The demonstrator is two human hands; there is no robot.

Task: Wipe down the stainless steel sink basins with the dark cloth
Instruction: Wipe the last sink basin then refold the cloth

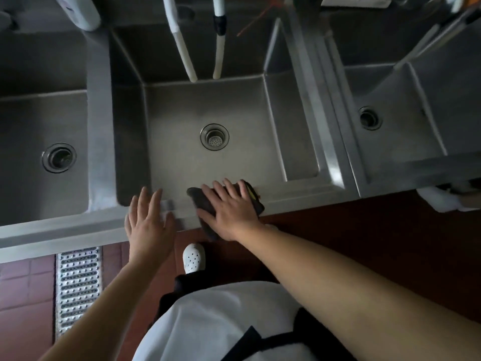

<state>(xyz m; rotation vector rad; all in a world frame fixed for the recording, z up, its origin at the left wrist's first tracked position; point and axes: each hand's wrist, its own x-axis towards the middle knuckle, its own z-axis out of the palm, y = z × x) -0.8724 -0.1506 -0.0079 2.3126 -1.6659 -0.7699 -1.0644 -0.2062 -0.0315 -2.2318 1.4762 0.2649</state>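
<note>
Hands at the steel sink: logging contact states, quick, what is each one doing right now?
Left hand: open, fingers spread flat at the stainless steel sink's front rim.
Right hand: open, flat, pressing the dark cloth onto that rim.

The floor of the middle basin [208,113] is open around its drain [214,136] at the frame centre. Two white hoses [203,45] hang down at the upper centre. The front rim [299,201] carries the dark cloth [205,204] and both hands.
</note>
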